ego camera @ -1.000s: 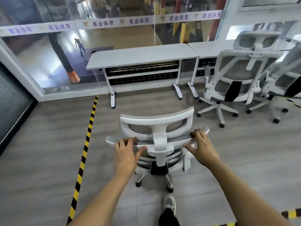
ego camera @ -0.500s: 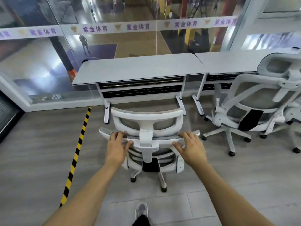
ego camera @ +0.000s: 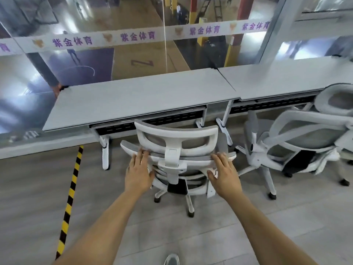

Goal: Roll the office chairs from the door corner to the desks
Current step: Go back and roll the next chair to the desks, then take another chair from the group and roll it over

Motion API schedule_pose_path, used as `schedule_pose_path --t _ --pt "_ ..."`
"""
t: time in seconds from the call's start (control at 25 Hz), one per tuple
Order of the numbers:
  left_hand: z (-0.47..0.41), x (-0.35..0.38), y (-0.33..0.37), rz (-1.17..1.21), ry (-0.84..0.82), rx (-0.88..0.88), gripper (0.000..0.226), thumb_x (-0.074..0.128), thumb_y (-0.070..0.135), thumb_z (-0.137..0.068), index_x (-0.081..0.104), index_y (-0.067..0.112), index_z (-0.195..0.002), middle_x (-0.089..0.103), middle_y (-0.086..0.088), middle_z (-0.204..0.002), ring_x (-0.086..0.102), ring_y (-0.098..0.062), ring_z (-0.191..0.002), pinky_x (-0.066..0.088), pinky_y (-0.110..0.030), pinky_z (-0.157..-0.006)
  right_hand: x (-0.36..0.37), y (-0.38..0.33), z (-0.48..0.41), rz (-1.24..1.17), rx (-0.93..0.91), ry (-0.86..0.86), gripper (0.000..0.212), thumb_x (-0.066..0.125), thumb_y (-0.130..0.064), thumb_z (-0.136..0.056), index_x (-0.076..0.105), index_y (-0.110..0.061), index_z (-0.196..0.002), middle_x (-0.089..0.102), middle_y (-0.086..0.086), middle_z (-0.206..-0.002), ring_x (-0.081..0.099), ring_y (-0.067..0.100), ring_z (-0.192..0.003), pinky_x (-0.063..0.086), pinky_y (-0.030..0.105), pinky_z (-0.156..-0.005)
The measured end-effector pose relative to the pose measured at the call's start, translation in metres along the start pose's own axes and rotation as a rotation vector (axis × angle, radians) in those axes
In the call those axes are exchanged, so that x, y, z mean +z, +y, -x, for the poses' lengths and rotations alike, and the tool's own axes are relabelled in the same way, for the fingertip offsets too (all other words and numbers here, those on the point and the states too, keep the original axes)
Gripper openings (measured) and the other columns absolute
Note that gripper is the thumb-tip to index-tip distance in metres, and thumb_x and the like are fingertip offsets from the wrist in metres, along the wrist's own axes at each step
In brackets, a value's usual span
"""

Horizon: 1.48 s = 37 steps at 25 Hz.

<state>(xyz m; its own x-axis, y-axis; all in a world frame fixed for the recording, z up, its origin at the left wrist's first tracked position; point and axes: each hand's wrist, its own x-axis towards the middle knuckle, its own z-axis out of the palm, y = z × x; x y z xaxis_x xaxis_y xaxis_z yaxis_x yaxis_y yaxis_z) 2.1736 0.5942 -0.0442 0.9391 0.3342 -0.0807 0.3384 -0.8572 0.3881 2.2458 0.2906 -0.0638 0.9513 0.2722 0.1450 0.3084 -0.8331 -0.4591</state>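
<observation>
A white office chair (ego camera: 177, 134) with grey mesh stands right in front of me, its back toward me and its headrest at the front edge of the left grey desk (ego camera: 133, 98). My left hand (ego camera: 138, 173) lies on the left end of the backrest's top edge, fingers over it and thumb underneath. My right hand (ego camera: 225, 173) holds the right end the same way. The chair's seat is hidden behind its back.
A second white chair (ego camera: 305, 134) stands close on the right, in front of the right desk (ego camera: 286, 77). A glass wall (ego camera: 114, 60) runs behind both desks. Yellow-black floor tape (ego camera: 70, 194) runs on the left. My shoe (ego camera: 172, 260) shows at the bottom.
I have walked forward with the chair, both hands staying on its backrest. It has rolled from the open floor up to the left desk's front edge.
</observation>
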Motion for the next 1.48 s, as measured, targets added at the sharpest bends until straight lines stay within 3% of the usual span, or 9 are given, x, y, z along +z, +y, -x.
schedule_pose_path --t 0.28,0.44,0.6,0.76,0.96,1.08,1.32,1.48 --pt "-0.060 0.001 0.028 -0.001 -0.060 -0.040 0.085 0.058 0.022 -0.085 0.011 0.037 -0.154 -0.003 0.010 -0.166 0.019 -0.036 -0.148 0.030 -0.055 -0.114 -0.007 0.016 -0.057 -0.009 -0.001 -0.087 0.064 0.064 -0.028 -0.092 0.039 -0.016 -0.150 0.035 0.005 -0.158 0.018 0.025 -0.153 0.019 0.043 -0.124" --pt "-0.040 0.002 0.055 0.027 -0.029 -0.064 0.073 0.056 0.022 -0.087 0.023 0.031 -0.151 0.012 0.004 -0.165 0.021 -0.034 -0.147 0.030 -0.057 -0.113 -0.023 0.016 -0.064 -0.048 -0.056 -0.089 0.052 0.061 -0.026 -0.092 0.049 -0.013 -0.141 0.048 0.008 -0.146 0.035 0.030 -0.143 0.031 0.044 -0.118" --pt "0.031 0.000 0.088 0.057 0.156 -0.063 0.056 0.060 0.024 -0.087 0.043 0.028 -0.141 0.040 0.001 -0.152 0.038 -0.031 -0.135 0.039 -0.049 -0.105 -0.040 -0.004 -0.058 -0.111 -0.219 -0.065 0.038 0.059 -0.025 -0.092 0.057 -0.017 -0.128 0.061 0.006 -0.123 0.054 0.030 -0.115 0.044 0.043 -0.099" --pt "0.129 -0.005 0.110 0.082 0.362 -0.200 0.045 0.056 0.021 -0.089 0.049 0.028 -0.133 0.049 0.004 -0.141 0.042 -0.025 -0.127 0.037 -0.039 -0.102 -0.047 -0.045 -0.024 -0.224 -0.509 -0.144 0.034 0.060 -0.026 -0.092 0.059 -0.017 -0.125 0.064 0.006 -0.116 0.057 0.030 -0.107 0.044 0.043 -0.093" --pt "0.286 -0.016 0.104 0.079 0.606 -0.479 0.032 0.053 0.027 -0.092 0.056 0.026 -0.124 0.057 0.008 -0.126 0.049 -0.018 -0.114 0.040 -0.034 -0.095 -0.047 -0.122 0.075 -0.393 -0.898 -0.409 0.036 0.058 -0.031 -0.095 0.058 -0.021 -0.129 0.061 -0.001 -0.125 0.055 0.022 -0.115 0.044 0.040 -0.100" --pt "0.393 -0.025 0.096 0.018 0.717 -0.682 0.031 0.051 0.030 -0.092 0.057 0.026 -0.121 0.060 0.007 -0.118 0.051 -0.021 -0.106 0.043 -0.038 -0.093 -0.044 -0.177 0.160 -0.441 -1.102 -0.512 0.034 0.059 -0.027 -0.094 0.059 -0.022 -0.128 0.061 -0.004 -0.125 0.054 0.021 -0.116 0.043 0.036 -0.098" --pt "0.621 -0.024 0.084 -0.001 0.958 -1.075 0.034 0.049 0.031 -0.089 0.058 0.029 -0.122 0.059 0.009 -0.116 0.050 -0.020 -0.105 0.040 -0.039 -0.093 -0.053 -0.267 0.371 -0.564 -1.425 -0.690 0.033 0.063 -0.023 -0.091 0.063 -0.022 -0.124 0.063 -0.004 -0.116 0.053 0.016 -0.109 0.041 0.032 -0.091" --pt "0.787 -0.014 0.081 -0.101 1.023 -1.280 0.038 0.041 0.040 -0.086 0.060 0.028 -0.117 0.060 0.009 -0.116 0.053 -0.023 -0.106 0.040 -0.038 -0.090 -0.060 -0.307 0.541 -0.612 -1.569 -0.833 0.035 0.053 -0.030 -0.093 0.061 -0.024 -0.126 0.062 -0.006 -0.119 0.055 0.017 -0.111 0.044 0.036 -0.094"
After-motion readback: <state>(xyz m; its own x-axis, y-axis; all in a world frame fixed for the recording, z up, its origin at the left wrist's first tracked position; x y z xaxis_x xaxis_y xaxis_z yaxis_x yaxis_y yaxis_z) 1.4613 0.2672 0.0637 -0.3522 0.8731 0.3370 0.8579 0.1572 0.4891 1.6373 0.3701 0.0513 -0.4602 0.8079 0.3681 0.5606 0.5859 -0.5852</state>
